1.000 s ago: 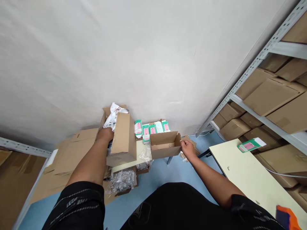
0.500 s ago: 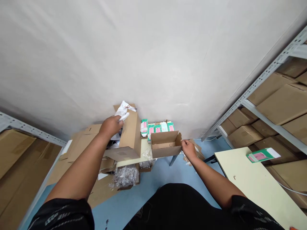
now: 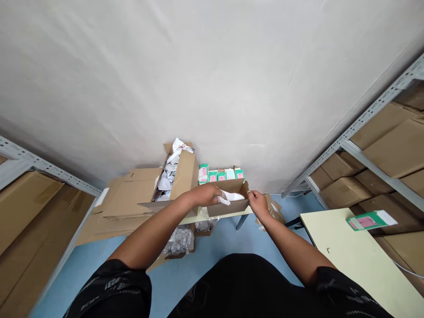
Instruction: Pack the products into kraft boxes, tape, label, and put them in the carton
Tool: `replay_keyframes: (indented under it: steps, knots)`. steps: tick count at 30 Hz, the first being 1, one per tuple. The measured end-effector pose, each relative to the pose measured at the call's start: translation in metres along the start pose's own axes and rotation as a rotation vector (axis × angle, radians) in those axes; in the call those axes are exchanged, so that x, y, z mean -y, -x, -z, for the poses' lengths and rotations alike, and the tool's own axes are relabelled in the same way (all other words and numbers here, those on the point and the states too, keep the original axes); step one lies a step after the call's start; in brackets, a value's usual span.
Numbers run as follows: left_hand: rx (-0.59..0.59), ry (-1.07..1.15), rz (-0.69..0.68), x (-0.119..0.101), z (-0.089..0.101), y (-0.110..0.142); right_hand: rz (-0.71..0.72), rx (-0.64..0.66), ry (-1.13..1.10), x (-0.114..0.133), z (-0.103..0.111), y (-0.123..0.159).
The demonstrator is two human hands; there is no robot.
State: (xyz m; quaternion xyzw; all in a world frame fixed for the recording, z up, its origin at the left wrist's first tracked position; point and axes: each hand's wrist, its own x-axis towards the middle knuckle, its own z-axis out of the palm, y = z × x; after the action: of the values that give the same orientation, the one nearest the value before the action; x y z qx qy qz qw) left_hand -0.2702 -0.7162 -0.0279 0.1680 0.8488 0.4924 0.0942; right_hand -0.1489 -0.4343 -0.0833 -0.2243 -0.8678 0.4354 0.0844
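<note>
My left hand (image 3: 206, 195) is closed on crumpled white paper (image 3: 232, 196), which reaches down into a small open cardboard box (image 3: 228, 207). On that box's right edge my right hand (image 3: 258, 203) is closed, fingers pinching the cardboard wall. To the left, a larger open carton (image 3: 185, 176) holds a heap of crumpled white paper sheets (image 3: 168, 173). Behind the small box stands a row of several green and pink packages (image 3: 221, 176). The inside of the small box is partly hidden by its front wall and the paper.
Flattened cardboard (image 3: 132, 194) lies left of the large carton. Clear plastic wrap (image 3: 179, 240) is bundled under the pale worktable (image 3: 228, 215). At right, a second table (image 3: 357, 260) bears a green and pink package (image 3: 371, 221). Shelves of cartons (image 3: 394, 150) flank both sides.
My left hand has moved from above the large carton, rightwards and down to the small box, with white paper in it. My right hand stays at the small box's right edge.
</note>
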Motion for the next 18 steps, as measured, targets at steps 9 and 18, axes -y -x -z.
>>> replay_keyframes:
  steps: [9, 18]
  knots:
    - [0.318, -0.238, -0.055, -0.007, 0.005, 0.004, -0.006, -0.005, 0.002, -0.006, 0.002, 0.003]
    - [0.056, -0.457, -0.181, -0.025, 0.011, 0.033, -0.03, -0.033, -0.041, -0.014, 0.009, 0.008]
